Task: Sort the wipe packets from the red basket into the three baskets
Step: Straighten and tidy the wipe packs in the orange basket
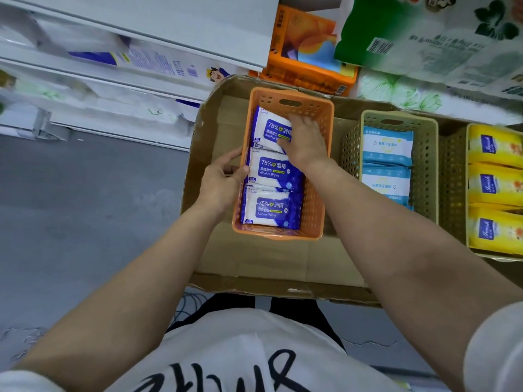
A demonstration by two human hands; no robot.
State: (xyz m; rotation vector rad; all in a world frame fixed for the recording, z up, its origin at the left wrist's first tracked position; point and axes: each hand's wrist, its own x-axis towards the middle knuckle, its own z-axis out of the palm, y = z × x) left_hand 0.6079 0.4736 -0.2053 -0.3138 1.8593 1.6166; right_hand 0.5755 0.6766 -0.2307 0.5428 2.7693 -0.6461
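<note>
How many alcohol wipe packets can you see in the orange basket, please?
3, in a row in the orange basket: far packet under the right hand, middle packet beside the left hand, near packet. More may lie beneath.

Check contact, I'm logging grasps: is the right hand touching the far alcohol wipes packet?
Touching: the head view shows the right hand pressing on the far alcohol wipes packet.

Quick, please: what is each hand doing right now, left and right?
Left hand: grips the rim of the orange basket.
Right hand: fingers flat, pressing on the far alcohol wipes packet; not gripping it.
</note>
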